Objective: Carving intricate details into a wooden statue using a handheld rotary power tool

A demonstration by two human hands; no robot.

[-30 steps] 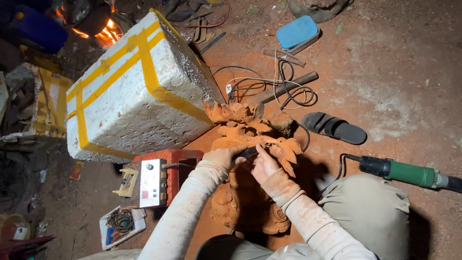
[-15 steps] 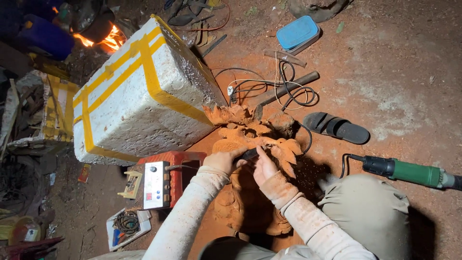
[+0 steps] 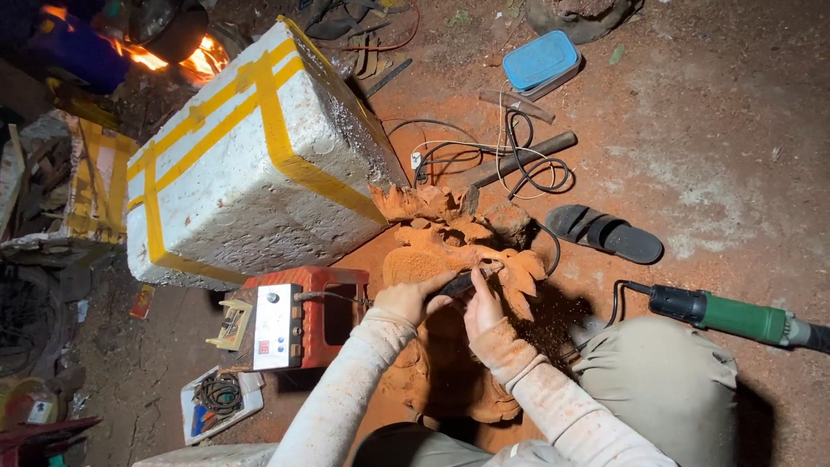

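Note:
An orange-brown carved wooden piece (image 3: 450,238) with leaf shapes lies on the red dirt in front of me, dusted with fine shavings. Both my hands rest on it. My left hand (image 3: 413,300) grips the dark handle of a small rotary carving tool (image 3: 467,279), whose tip touches the leaf carving. My right hand (image 3: 482,307) pinches the same tool close to its tip and steadies it. My sleeves are coated in orange dust. A cable runs from the tool to a red control box (image 3: 298,316) at my left.
A big white foam box (image 3: 251,164) with yellow tape lies at left. A green power tool (image 3: 735,316), a black sandal (image 3: 605,233), a blue lidded box (image 3: 540,62), tangled cables (image 3: 510,160) and a fire (image 3: 194,56) surround me. My knee (image 3: 657,389) is at right.
The view has drifted slightly, so the scene sits a little lower and to the right. Both hands stay on the tool at the same spot on the carving.

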